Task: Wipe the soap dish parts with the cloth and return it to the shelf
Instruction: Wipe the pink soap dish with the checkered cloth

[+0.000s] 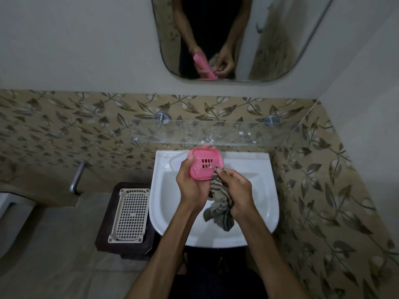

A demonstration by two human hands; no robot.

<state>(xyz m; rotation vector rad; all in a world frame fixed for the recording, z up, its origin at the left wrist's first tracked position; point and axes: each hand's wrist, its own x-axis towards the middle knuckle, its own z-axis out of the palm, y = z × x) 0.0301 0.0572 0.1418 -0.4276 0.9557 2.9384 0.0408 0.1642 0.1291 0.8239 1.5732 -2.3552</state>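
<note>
A dim bathroom with leaf-patterned tile frames a white wall-hung sink (267,203), the scene's anchor. Above the sink's basin, a person's left hand (190,186) grips a pink soap dish part (201,164), a slotted tray with its drain holes facing the camera, fingers curled round its far and near edges. Just beside it, over the basin's middle, the right hand (237,190) clutches a striped cloth (220,203), thumb and fingertips pinching a fold against the tray's lower right corner while the rest of the cloth hangs down toward the sink's front rim. Directly behind the sink, a clear glass shelf (237,132) juts from the tiled wall on metal pegs. Left of the sink, a cream perforated basket (129,214) rests on a dark stool (105,229). Above the shelf, a mirror (269,50) reflects both hands.
</note>
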